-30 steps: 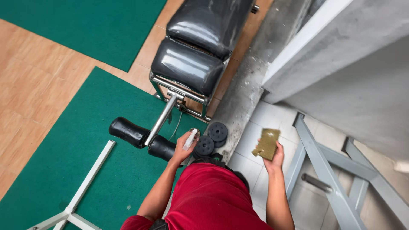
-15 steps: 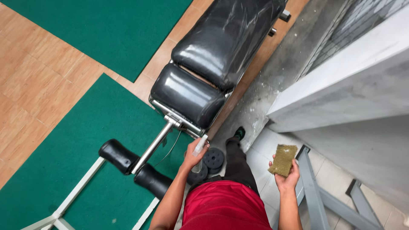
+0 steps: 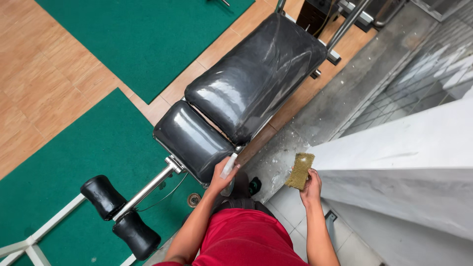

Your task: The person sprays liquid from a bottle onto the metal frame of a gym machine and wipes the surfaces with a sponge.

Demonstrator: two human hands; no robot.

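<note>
My left hand [image 3: 220, 178] grips a small white spray bottle [image 3: 228, 166] close to the near edge of a black padded bench seat [image 3: 192, 140]. The bench's long black backrest [image 3: 258, 74] slopes away beyond it. My right hand [image 3: 311, 187] holds up a yellow-green scrub sponge [image 3: 300, 170] over the grey concrete strip [image 3: 340, 106], apart from the bench. I wear a red top [image 3: 246, 239].
Two black foam rollers [image 3: 120, 212] sit on the bench's metal frame at lower left. Green mats [image 3: 93, 162] lie on the wood-look floor. A white concrete ledge [image 3: 409, 162] stands on the right. A small metal floor drain [image 3: 194, 199] is near my legs.
The view has shifted forward along the bench, so the seat and backrest now fill the centre. Both hands have moved closer to the seat, still holding the bottle and the sponge.
</note>
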